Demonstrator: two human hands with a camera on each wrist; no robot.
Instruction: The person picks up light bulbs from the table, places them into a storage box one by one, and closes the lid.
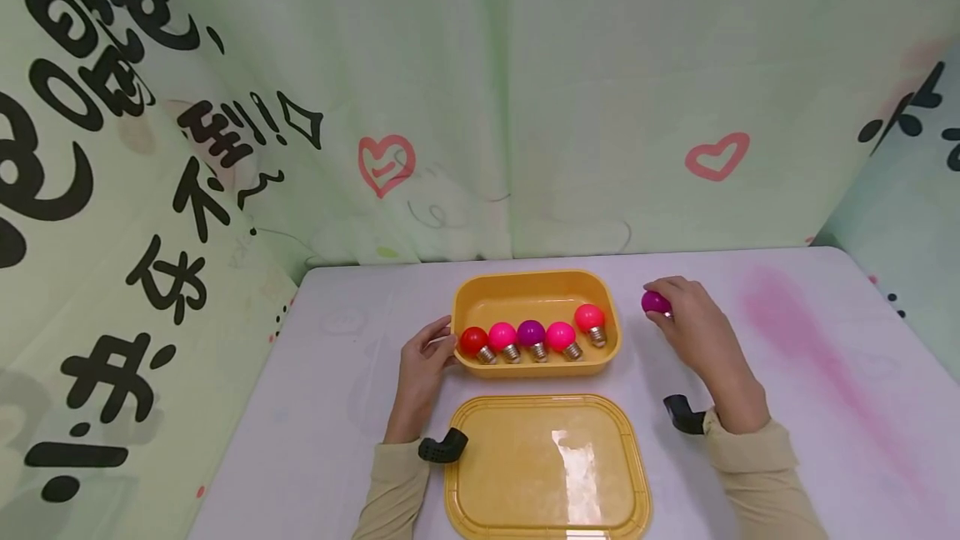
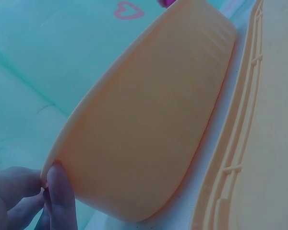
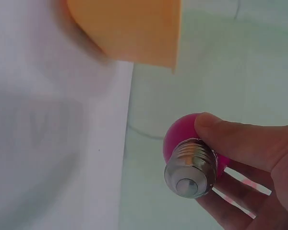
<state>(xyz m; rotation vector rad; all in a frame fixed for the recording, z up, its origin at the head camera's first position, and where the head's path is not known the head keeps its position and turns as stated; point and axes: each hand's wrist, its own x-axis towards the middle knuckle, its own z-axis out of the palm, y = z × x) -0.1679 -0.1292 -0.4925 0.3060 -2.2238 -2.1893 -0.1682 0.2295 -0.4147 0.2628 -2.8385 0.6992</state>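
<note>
A yellow plastic box [image 1: 525, 283] stands on the table with several small light bulbs in it, red, pink and purple, most lined along its near side. My left hand [image 1: 429, 369] pinches the box's left end; in the left wrist view its thumb and fingers [image 2: 62, 191] grip the rim. To the right of the box, my right hand [image 1: 693, 323] holds a purple light bulb [image 1: 656, 302] above the table. The right wrist view shows that bulb [image 3: 180, 132] between thumb and fingers, its metal screw base pointing toward the camera.
A yellow lid [image 1: 517, 465] lies on the table [image 1: 315, 407] in front of the box, close to its near wall. A pale green curtain [image 1: 600, 90] with writing and hearts hangs behind the table and along its sides. Black wrist devices [image 1: 684, 415] sit at both sleeves.
</note>
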